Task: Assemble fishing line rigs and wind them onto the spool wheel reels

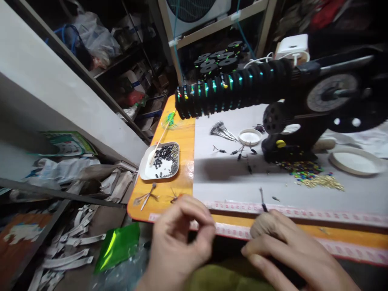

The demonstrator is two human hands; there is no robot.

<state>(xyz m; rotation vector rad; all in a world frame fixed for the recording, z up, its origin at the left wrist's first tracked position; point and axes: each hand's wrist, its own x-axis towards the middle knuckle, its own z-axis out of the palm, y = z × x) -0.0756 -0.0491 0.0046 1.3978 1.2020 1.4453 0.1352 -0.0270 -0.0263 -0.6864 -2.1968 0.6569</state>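
Observation:
My left hand (184, 238) is at the table's front edge, thumb and forefinger pressed together in a pinch. Anything between those fingertips is too small to make out. To its right, my right hand (287, 250) is closed, its fingertips pointing towards the left hand. A thin dark piece with a narrow tip (262, 199) sticks up beyond the right knuckles; whether it is held or lies on the table is hidden. Just past the right hand is a tiny dark piece (275, 199). Several small black pieces with wire ends (249, 167) lie further back on the grey sheet.
A white tray (144, 171) of black and grey bits and a stick stands left. A black machine (291, 141) with a ridged cylinder (230, 95) overhangs the table. Coloured beads (306, 169), gold bits (324, 182) and shallow dishes (356, 161) lie right. Measuring tape (230, 230) runs along the edge.

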